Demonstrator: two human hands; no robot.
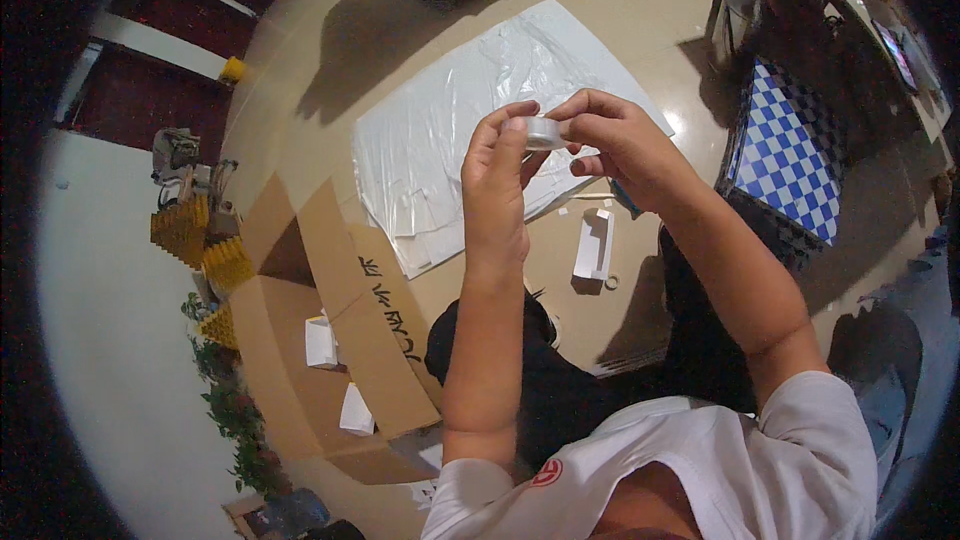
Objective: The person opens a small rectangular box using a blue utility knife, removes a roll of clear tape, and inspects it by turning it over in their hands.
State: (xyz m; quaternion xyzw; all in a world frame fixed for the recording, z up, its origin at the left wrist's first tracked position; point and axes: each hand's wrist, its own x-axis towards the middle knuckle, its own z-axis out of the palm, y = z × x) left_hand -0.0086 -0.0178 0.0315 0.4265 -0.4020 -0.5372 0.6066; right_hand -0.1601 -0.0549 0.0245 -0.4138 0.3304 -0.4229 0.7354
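A small roll of clear tape [543, 132] is raised in front of me, above a white board. My left hand [497, 155] grips the roll from its left side, thumb and fingers closed on it. At the roll's right edge, the thumb and forefinger of my right hand [625, 145] are pinched together; whether they hold the tape's loose end is too small to make out. Below them, the white board [400, 155] lies on the floor with crumpled clear plastic film [500, 70] over it.
Left of me stands an open cardboard box [370, 340] with small white boxes [321, 342] inside. An open white carton [593, 243] and a small tape ring [612, 282] lie on the floor near my knees. To the right is a blue-and-white checkered box [790, 145].
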